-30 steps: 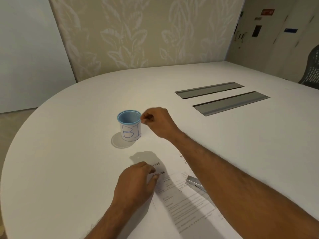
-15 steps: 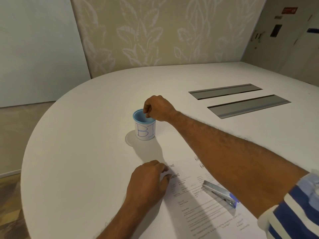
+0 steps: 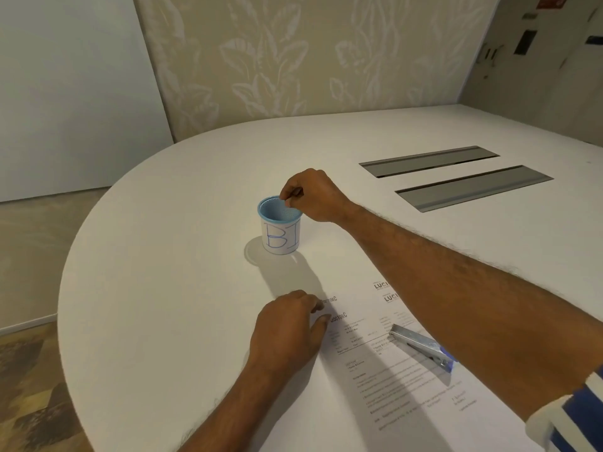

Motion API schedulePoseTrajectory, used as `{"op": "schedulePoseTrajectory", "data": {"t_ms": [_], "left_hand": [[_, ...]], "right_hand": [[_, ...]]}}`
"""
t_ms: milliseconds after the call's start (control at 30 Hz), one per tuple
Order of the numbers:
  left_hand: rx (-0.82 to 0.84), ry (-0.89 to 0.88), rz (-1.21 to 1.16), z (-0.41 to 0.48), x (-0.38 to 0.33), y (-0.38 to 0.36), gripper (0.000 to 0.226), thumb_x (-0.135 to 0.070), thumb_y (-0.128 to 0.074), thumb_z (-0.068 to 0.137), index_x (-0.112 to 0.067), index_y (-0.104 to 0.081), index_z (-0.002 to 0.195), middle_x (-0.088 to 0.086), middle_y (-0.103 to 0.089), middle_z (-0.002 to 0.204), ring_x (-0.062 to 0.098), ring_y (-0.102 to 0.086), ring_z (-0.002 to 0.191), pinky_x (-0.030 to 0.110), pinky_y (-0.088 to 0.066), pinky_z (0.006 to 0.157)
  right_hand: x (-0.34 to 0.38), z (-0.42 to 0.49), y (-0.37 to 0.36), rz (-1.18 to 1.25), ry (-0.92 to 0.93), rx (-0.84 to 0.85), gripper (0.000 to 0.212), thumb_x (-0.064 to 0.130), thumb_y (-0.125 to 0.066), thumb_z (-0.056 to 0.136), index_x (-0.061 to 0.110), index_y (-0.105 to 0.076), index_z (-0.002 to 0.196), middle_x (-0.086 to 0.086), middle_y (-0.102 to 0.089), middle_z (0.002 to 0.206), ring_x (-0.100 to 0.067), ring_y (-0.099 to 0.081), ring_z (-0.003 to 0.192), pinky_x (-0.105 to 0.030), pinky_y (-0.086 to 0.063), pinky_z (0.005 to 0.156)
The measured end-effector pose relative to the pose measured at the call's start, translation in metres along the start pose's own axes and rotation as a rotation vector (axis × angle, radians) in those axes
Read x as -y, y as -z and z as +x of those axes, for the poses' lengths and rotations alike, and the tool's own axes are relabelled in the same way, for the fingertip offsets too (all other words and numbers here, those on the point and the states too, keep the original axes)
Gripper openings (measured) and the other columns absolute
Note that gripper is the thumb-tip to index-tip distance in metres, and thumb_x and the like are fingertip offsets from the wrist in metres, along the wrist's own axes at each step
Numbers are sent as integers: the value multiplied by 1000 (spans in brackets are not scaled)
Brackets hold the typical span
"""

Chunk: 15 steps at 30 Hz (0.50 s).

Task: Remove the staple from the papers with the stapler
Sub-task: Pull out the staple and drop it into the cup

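Tabletop [image 3: 169, 288], white and rounded, carries everything. Left hand [image 3: 287, 331] rests palm down, fingers loosely spread, holding nothing, its fingertips on the near-left corner of the white printed papers [image 3: 391, 380]. Farther off stands a blue mesh cup wrapped in white paper marked "BI" [image 3: 280, 228]. Right hand [image 3: 313, 195] hovers over its rim, thumb and forefinger pinched; whether they hold anything I cannot tell. Silver metal stapler with a blue end [image 3: 421, 345] lies on the papers, right. Far right, 2 grey slots [image 3: 456, 176].

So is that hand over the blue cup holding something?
Cannot tell. The right hand pinches thumb and fingertips together over the blue cup, but anything between them is too small to see.
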<state>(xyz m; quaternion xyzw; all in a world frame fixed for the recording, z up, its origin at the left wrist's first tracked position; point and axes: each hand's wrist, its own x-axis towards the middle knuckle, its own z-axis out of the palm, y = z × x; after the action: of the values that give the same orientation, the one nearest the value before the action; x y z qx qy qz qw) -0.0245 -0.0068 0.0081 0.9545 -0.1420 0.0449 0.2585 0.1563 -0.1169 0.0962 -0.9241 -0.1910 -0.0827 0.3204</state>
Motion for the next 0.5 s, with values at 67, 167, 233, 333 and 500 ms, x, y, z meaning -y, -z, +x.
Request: {"op": "schedulePoseTrajectory", "data": {"t_ms": [67, 167, 233, 333, 500], "left_hand": [[2, 8, 13, 2, 2, 0, 37, -48, -54, 91, -30, -64, 122, -14, -66, 118, 9, -63, 100, 23, -47, 85], [8, 12, 40, 6, 3, 1, 36, -46, -57, 89, -29, -65, 120, -12, -67, 118, 11, -63, 101, 25, -48, 82], [4, 17, 54, 9, 5, 2, 35, -46, -59, 88, -29, -66, 117, -10, -67, 116, 13, -62, 101, 27, -48, 81], [22, 38, 64, 13, 7, 2, 39, -47, -62, 86, -26, -64, 119, -6, -65, 118, 16, -60, 108, 31, -49, 85], [93, 23, 115, 17, 7, -6, 50, -50, -65, 83, -23, -60, 125, -1, -61, 127, 21, -57, 115, 35, -48, 94]], "right_hand": [[0, -16, 7, 42, 0, -72, 12, 6, -67, 78, 10, -73, 87, -3, -73, 85, -11, -65, 76, -16, -51, 71], [-11, -66, 22, 42, -12, -171, 4, 16, -71, 78, 15, -73, 82, 0, -72, 78, -6, -59, 66, -10, -44, 63], [-27, -108, 31, 2, -73, -122, 6, 24, -72, 79, 19, -72, 81, 3, -70, 75, -5, -56, 63, -15, -45, 62], [-49, -170, 47, -26, -248, 6, 13, 32, -74, 78, 22, -71, 85, 9, -64, 72, -1, -55, 60, -17, -42, 60], [-61, -255, 51, 6, -462, 115, 34, 47, -76, 70, 28, -66, 96, 9, -63, 86, -10, -62, 76, -28, -54, 68]]}}
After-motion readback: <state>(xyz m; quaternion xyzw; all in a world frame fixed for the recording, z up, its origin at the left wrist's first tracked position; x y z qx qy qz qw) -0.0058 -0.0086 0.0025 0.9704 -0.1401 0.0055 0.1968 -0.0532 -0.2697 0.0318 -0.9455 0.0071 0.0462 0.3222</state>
